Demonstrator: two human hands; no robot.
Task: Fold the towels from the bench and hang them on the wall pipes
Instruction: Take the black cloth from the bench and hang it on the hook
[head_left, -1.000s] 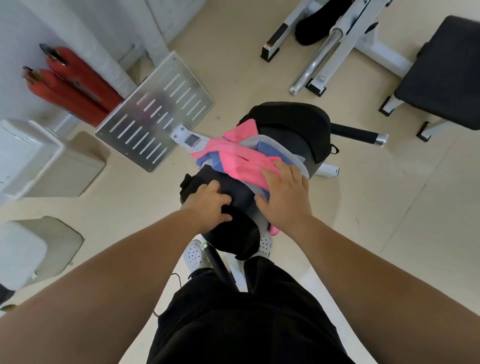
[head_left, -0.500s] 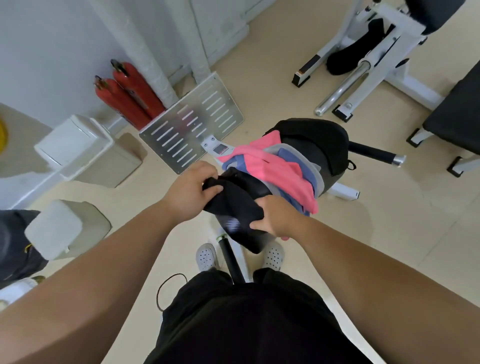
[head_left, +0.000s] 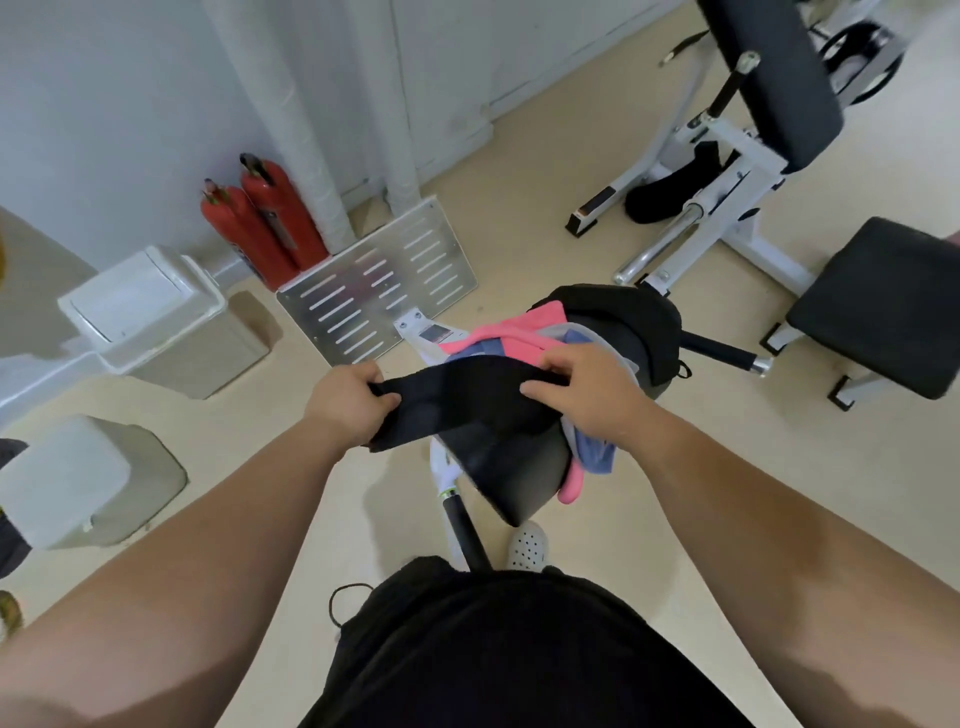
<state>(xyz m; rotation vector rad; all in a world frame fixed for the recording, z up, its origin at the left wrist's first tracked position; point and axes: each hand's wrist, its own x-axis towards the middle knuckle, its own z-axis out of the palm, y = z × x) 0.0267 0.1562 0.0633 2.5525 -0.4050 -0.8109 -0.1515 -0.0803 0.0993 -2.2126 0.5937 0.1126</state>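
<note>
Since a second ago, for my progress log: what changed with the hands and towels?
The left hand and right hand each took a grip on the black towel, lifted it off the bench and spread it out between them. The pink towel and blue towel stayed piled on the bench.

The left forearm (head_left: 208, 545) and right forearm (head_left: 753, 519) are bare. They reach forward from the lower corners and converge toward the middle. The left grip (head_left: 348, 402), back of the hand up, has its fingers curled round one end of a black towel (head_left: 457, 402). The right grip (head_left: 584, 397) pinches the other end, fingers bent over the far edge and thumb on the near side. The two grips are held apart at about the same level.
</note>
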